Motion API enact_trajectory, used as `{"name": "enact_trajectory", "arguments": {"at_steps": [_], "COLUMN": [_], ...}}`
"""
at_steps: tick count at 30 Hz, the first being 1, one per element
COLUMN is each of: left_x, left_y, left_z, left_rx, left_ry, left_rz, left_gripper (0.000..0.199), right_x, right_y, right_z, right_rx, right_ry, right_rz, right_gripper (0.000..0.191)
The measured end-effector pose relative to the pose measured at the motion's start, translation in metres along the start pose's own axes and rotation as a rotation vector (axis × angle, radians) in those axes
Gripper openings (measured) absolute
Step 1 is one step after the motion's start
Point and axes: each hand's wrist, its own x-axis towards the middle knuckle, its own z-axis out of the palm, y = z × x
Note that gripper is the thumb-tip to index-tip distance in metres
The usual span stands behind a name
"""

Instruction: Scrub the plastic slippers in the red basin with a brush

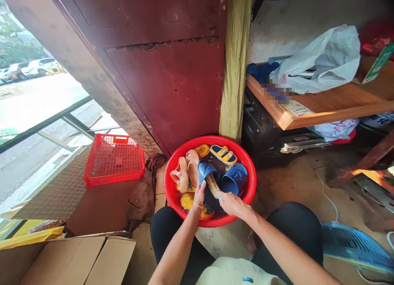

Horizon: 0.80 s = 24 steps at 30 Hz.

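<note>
Between my knees stands a round red basin (253, 182) with dark water and several shoes in it. My left hand (200, 194) is closed on a blue slipper (207, 169), lifted at the middle of the basin. My right hand (229, 202) grips a scrubbing brush (213, 185), whose far end reaches into the slipper's opening. A second blue slipper (235, 179) lies to the right. Behind it rests a yellow and navy sandal (223, 153). Beige sandals (181, 174) lean at the left, with yellow slippers (188, 201) at the front left and back.
A red plastic crate (113, 160) sits at the left, above a cardboard box (67, 260). Behind the basin rises a dark red door (172, 92). At the right are a wooden tray (335, 108) with a plastic bag (323, 59) and a blue fan (353, 246) on the floor.
</note>
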Motion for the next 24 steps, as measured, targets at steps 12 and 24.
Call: {"name": "enact_trajectory", "arguments": {"at_steps": [12,24], "left_x": [0.012,0.008], "left_y": [0.001,0.008], "left_z": [0.008,0.003], "left_rx": [-0.020,0.066], "left_ry": [-0.031,0.008], "left_rz": [0.260,0.358], "left_gripper": [0.061,0.052], "right_x": [-0.075,-0.013], "right_y": [0.059,0.074], "right_z": [-0.047,-0.012], "right_rx": [0.151,-0.173], "right_ry": [0.195,0.368], "right_rz": [-0.107,0.064], "right_gripper": [0.047,0.051]}}
